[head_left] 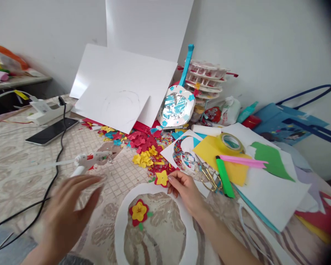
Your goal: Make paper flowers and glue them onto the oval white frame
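Facing upward, a red-and-yellow paper flower (162, 178) is pinched at one edge by the right hand (183, 189), presumably so the petals are kept uncrushed. Position: upper rim of a white ring (192, 235); contact cannot be told. Second flower (139, 211): seen within the ring's opening. Left hand (66, 209): blurred, fingers loosely spread, nothing seen held; placed near a glue gun (84, 160), perhaps for easy reach. Surface: patterned cloth (19, 162), strewn with paper scraps (142, 141). Room: pale wall (251, 36), against which white sheets (127, 73) are propped.
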